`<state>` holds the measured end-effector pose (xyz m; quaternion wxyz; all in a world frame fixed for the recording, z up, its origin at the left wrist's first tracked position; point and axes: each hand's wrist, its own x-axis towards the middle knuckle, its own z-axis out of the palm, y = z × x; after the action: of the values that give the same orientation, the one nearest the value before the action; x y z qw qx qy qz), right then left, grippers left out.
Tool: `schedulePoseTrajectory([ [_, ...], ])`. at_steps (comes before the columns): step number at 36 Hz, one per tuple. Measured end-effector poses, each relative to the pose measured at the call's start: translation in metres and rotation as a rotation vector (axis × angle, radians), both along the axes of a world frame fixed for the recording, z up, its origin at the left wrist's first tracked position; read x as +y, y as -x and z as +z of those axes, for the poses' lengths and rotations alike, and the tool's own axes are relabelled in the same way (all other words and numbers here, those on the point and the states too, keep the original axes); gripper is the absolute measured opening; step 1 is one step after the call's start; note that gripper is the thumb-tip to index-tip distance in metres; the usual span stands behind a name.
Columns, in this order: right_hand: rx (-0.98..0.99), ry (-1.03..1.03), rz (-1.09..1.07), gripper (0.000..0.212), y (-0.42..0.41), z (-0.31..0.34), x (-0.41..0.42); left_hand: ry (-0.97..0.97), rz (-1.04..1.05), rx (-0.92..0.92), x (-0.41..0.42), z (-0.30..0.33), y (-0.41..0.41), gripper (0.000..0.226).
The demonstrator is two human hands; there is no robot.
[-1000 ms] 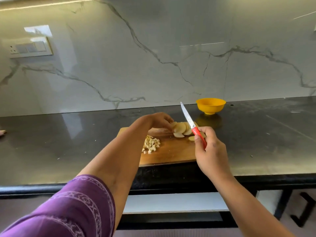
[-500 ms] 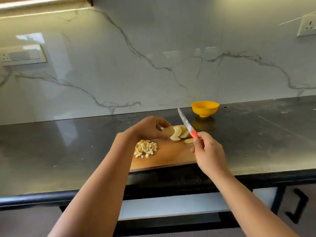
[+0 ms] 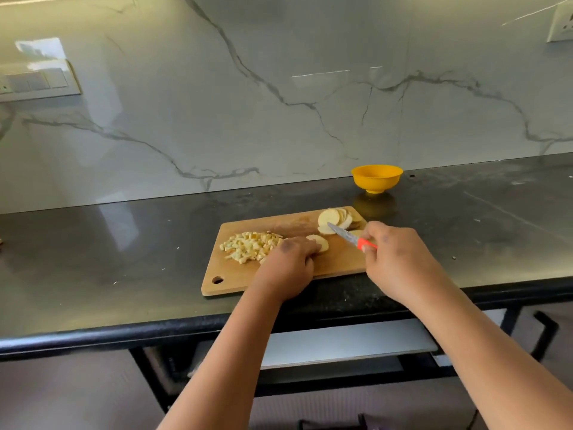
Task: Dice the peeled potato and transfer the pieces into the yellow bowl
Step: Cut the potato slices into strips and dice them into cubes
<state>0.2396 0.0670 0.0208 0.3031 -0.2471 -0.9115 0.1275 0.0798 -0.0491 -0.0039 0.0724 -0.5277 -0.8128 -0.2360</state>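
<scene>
Left hand [image 3: 288, 262] sits low at frame centre, fingers curled down over a small stack of potato slices [image 3: 319, 242] on the wooden cutting board [image 3: 335, 262], fingertips pinning it. Half a second ago this hand was higher on the board, fingers at the fanned slices near the far edge; it has since come toward the near side with a few slices under it.

Right hand [image 3: 393, 256], just right of centre, is wrapped around the red handle of the knife [image 3: 350, 237]. Blade points to the upper left, tip over the lower edge of the fanned slices [image 3: 336, 218]. Earlier the blade stood steeply up; now it lies lower, nearly level with the board. Whether the edge touches a slice, cannot tell.

Diced potato [image 3: 251, 246] lies in a loose heap on the left part of the board, just left of the left hand, much as before. Fanned slices remain at the board's upper right corner.

Yellow bowl [image 3: 376, 178] stands on the dark countertop [image 3: 124, 243] beyond the board's far right corner, apart from it, near the marble backsplash [image 3: 279, 88]. No pieces visible above its rim; inside not readable from here.

View has tilted: the switch plate [image 3: 37, 80] is at the left edge, a socket [image 3: 561, 23] in the upper right corner.
</scene>
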Motion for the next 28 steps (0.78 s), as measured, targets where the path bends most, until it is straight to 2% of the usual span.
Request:
schedulePoseTrajectory([
  [4, 0.036, -0.007, 0.001, 0.006, 0.007, -0.005, -0.009, 0.0, 0.003, 0.009, 0.0, -0.002, -0.002, 0.041],
  [9, -0.065, -0.026, -0.038, 0.006, 0.011, -0.012, -0.021, -0.009, -0.015, 0.011, -0.002, -0.002, -0.002, 0.04],
  [17, -0.099, -0.006, -0.042, 0.009, 0.022, -0.018, -0.027, -0.004, -0.018, 0.048, 0.0, -0.004, -0.001, 0.04],
  [28, -0.406, 0.024, -0.063, 0.013, -0.02, 0.025, -0.036, 0.063, 0.017, 0.043, 0.002, -0.002, 0.0, 0.044],
])
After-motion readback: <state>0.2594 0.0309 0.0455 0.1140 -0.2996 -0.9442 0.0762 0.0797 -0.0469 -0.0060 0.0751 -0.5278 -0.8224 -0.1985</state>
